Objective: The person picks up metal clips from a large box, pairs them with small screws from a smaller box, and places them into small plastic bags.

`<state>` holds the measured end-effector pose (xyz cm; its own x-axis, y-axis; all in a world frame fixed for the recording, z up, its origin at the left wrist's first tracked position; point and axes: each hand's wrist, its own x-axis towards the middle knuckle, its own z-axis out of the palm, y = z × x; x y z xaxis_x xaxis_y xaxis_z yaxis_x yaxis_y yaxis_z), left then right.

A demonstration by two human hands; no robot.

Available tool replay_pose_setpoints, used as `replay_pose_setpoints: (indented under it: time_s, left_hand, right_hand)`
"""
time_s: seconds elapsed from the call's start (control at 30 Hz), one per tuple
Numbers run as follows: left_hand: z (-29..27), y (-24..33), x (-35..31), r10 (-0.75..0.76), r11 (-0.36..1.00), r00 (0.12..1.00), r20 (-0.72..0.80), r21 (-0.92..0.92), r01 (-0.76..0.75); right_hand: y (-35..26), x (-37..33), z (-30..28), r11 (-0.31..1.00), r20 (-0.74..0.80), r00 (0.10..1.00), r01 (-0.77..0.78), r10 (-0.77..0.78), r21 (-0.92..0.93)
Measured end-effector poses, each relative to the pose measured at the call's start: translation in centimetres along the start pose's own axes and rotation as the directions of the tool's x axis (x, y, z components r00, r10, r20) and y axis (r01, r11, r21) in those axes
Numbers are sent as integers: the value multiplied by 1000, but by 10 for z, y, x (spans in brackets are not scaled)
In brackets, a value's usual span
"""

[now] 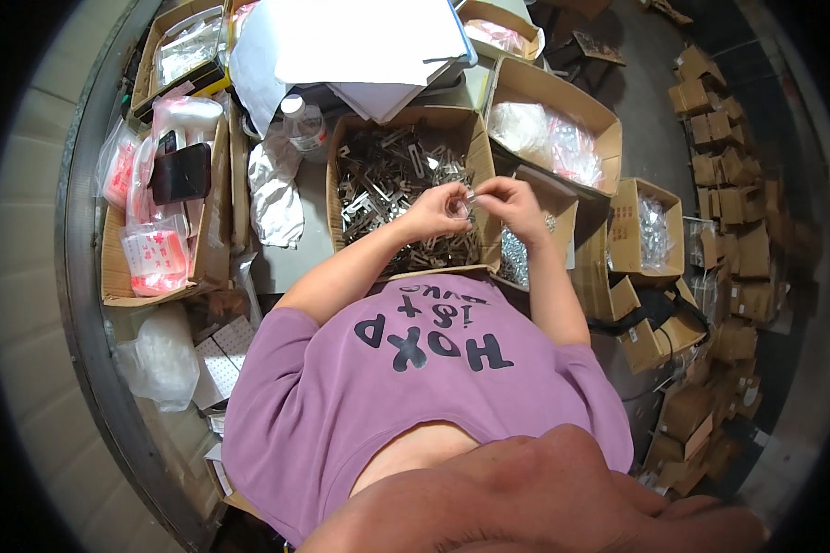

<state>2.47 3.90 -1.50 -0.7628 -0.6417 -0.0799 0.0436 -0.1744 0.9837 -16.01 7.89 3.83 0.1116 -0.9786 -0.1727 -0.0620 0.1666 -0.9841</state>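
Over a cardboard box (335, 212) full of flat, slotted metal pieces (378, 189), my two hands meet near the box's right side. My left hand (433, 214) is curled closed around something small, shiny and partly see-through, mostly hidden by the fingers. Close beside it, my right hand (515, 207) pinches at a small pale bit between thumb and fingertips; its kind is too small to make out. Below my right hand lies a heap of small silvery hardware (515, 258) in another box, partly covered by my forearm.
White paper sheets (360, 41) and a clear bottle (304, 127) with a white cap stand beyond. At left, a box (214, 249) holds bagged goods and a dark phone (182, 173). Boxes of clear bags (576, 147) stand right; cardboard boxes (738, 249) are stacked farther right.
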Motion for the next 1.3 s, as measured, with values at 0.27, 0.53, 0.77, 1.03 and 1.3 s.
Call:
replay_pose_setpoints:
  time_s: [0.27, 0.53, 0.77, 1.03, 1.3]
  left_hand:
    - [-4, 6, 0, -30, 992, 999, -12, -123, 28]
    - [-5, 2, 3, -3, 995, 1000, -28, -97, 0]
    - [-7, 3, 1, 13, 999, 997, -76, -42, -17]
    - [-11, 7, 2, 9, 999, 996, -86, -38, -13]
    - [-12, -2, 5, 9, 993, 996, -91, -118, -20]
  right_hand:
    - [-5, 96, -52, 794, -314, 928, -34, -201, -608]
    - [42, 169, -80, 149, -72, 969, -109, 235, -983]
    - [39, 170, -80, -22, -27, 967, -22, 252, -1000]
    - [44, 132, -90, 550, -165, 970, -40, -179, -834]
    - [8, 89, -61, 916, -277, 937, 92, -212, -389]
